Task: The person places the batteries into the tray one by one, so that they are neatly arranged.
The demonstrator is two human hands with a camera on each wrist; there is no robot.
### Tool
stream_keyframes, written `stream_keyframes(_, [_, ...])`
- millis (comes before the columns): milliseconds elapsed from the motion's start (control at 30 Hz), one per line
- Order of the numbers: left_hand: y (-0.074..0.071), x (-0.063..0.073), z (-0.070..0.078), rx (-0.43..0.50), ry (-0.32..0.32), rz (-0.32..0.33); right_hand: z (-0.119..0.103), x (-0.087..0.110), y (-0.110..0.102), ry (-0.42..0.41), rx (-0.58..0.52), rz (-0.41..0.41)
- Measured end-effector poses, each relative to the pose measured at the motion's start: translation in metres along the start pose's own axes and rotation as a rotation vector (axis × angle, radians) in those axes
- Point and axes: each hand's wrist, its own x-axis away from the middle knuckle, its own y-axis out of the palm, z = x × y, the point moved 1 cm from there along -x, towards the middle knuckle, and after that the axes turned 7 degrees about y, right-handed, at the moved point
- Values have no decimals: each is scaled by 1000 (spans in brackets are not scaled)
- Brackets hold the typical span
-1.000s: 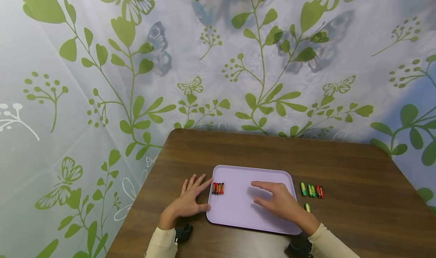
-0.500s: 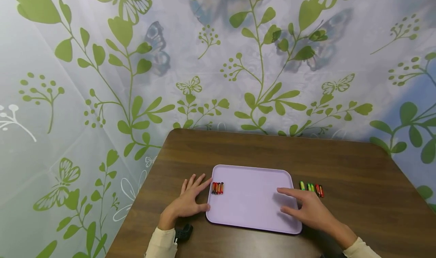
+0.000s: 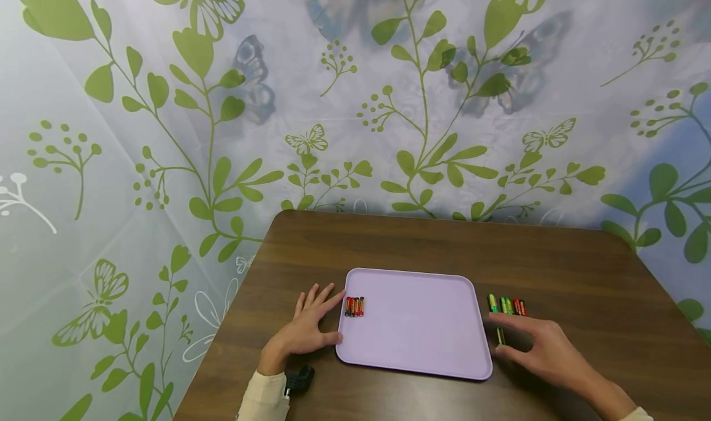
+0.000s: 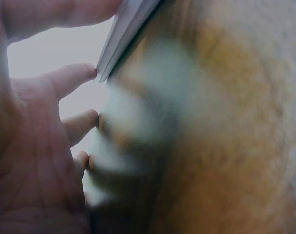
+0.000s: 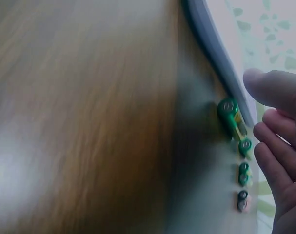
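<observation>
A pale purple tray [image 3: 422, 325] lies on the wooden table, with several red-and-black batteries [image 3: 354, 307] side by side near its left rim. My left hand [image 3: 302, 331] rests at that rim with fingers spread, thumb and index finger touching the edge; the left wrist view shows fingertips against the tray's side [image 4: 126, 36]. To the right of the tray, my right hand [image 3: 547, 353] hovers around a single green battery [image 3: 500, 336], thumb and fingers apart on either side. In the right wrist view this green battery [image 5: 227, 114] stands nearest, just below the thumb, with nothing held.
Behind the right hand is a row of green batteries [image 3: 506, 305] and red batteries [image 3: 519, 307], with a separate green one [image 3: 492, 302] nearest the tray. A leaf-patterned curtain [image 3: 355, 112] hangs behind the table's far edge [image 3: 444, 219].
From above the tray my right hand has moved right, past its right rim, to the single green battery. The left hand has stayed at the left rim.
</observation>
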Motion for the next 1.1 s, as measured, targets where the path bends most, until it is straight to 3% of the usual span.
stream_keyframes(233, [-3,-2,6,-23,-45,-29,8,6,-4,6,5,-39])
stream_keyframes(400, [1,-2,-4,-34,-35,-11,11,8,0,8,11,-48])
stream_keyframes(500, [1,-3,-5,-56,-61,-29,11,9,2,2,13,-43])
stream_keyframes(700, [-2,-2,0,-13,-21,-19,9,10,2,9,20,-34])
stream_keyframes(867, [2,-1,-9,-15,9,0,7,8,2,-9,25,-13])
stream_keyframes(1100, [7,-3,-18,-72,-29,-1,-2,-5,3,-59,23,22])
